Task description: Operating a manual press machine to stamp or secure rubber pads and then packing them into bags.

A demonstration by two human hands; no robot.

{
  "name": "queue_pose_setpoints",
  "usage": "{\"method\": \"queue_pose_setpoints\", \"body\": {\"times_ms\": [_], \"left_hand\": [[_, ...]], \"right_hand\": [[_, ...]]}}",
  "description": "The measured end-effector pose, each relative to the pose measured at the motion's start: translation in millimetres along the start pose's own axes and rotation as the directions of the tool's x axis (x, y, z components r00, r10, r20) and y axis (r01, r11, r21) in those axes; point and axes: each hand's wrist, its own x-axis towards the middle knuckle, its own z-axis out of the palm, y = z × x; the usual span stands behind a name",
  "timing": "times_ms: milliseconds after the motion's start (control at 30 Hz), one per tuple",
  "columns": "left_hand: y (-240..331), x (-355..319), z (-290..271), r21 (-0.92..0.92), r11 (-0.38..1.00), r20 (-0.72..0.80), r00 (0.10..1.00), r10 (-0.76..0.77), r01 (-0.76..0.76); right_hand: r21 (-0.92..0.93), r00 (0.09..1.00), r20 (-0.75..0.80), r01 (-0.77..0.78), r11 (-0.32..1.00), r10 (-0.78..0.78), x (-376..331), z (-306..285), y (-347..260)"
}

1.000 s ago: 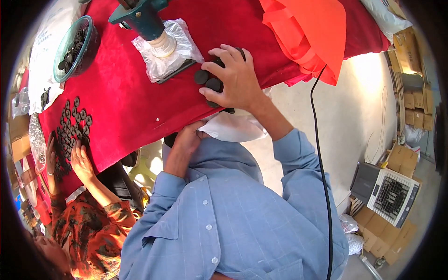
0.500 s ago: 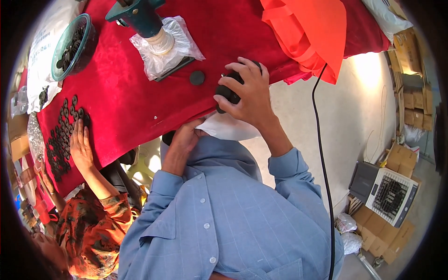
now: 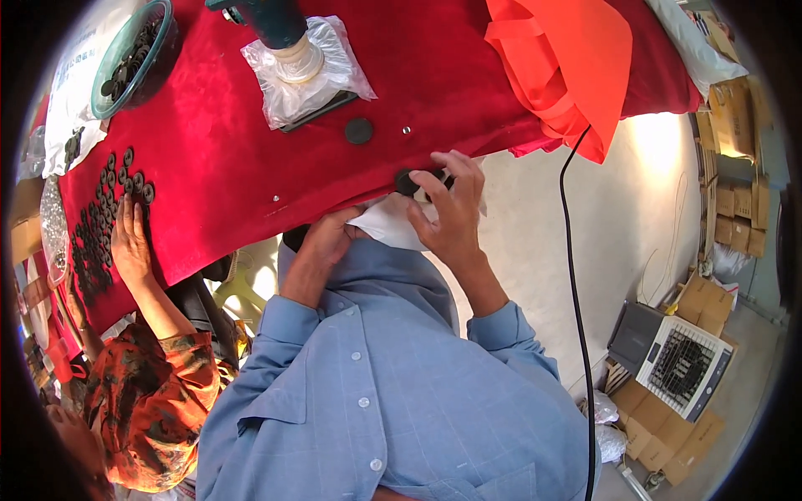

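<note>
At the table's near edge, my left hand pinches the edge of a white plastic bag over my lap. My right hand is curled at the bag's other side, its thumb and fingers around black round discs, partly hidden by the fingers. Just beyond lies a single flat black disc on the red tablecloth. Near it is a tiny shiny metal piece, and another small metal piece lies farther left.
A dark green press stands on a plastic-wrapped base. A clear bowl of black pieces sits far left. A co-worker's hand touches many black rings. An orange bag and a black cable are at right.
My right hand has come down toward me from above the table edge to the white bag, with the black discs. A small metal piece now shows where the hand was.
</note>
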Motion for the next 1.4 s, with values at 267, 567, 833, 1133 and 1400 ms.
{"method": "queue_pose_setpoints", "body": {"times_ms": [267, 567, 833, 1133, 1400], "left_hand": [[-8, 3, -14, -0.017, 1.0, 0.035, 0.999, -0.005, 0.006], [-10, 7, -17, -0.041, 0.999, -0.04, 0.999, -0.028, 0.026], [-3, 3, -15, -0.029, 0.999, 0.007, 1.0, 0.02, -0.019], [-1, 5, -15, 0.097, 0.995, 0.001, 0.999, -0.032, 0.032], [10, -8, 2, 0.568, 0.814, -0.389, 0.911, 0.135, 0.122]], "right_hand": [[0.166, 0.995, -0.09, 0.061, 0.984, -0.046, 55, 9, -19], [0.097, 0.994, -0.027, 0.112, 0.989, -0.11, 51, 45, -13], [0.226, 0.996, 0.001, -0.089, 0.97, 0.091, -25, 5, 25], [0.198, 0.541, 0.091, -0.833, 0.517, 0.836, -72, 68, 236], [0.669, 0.708, 0.085, -0.562, 0.486, 0.701, -47, -5, 202]]}}
